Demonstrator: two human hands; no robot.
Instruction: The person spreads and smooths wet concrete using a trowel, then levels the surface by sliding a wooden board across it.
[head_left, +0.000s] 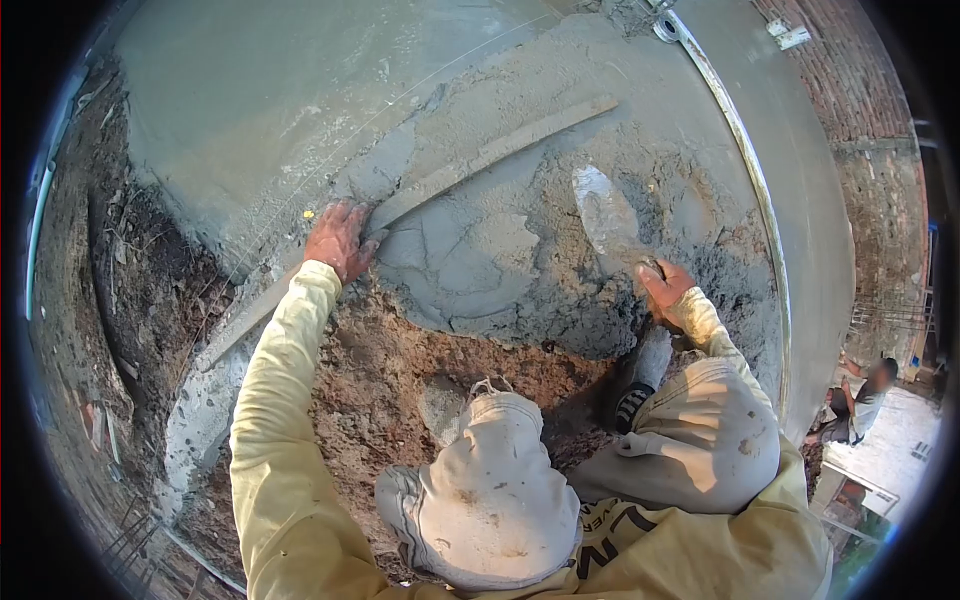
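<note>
My left hand [341, 240] is closed over the middle of a long, narrow straightedge board [500, 152], which lies slantwise on wet grey mortar [455, 265]. Its lower end runs out past my left forearm. In my right hand [666, 286] is the handle of a trowel [604, 210], gripped in a fist. The trowel's blade points up and away from me, smeared with mortar, above or against the rough mortar surface; I cannot tell whether it touches.
A taut string [400, 97] crosses beside the smooth wet slab [250, 90]. A pale pipe [745, 140] curves down the right. Reddish soil [370, 380] lies before my knees, dark earth [165, 290] at left. Another person [858, 402] is at far right near a brick wall [850, 70].
</note>
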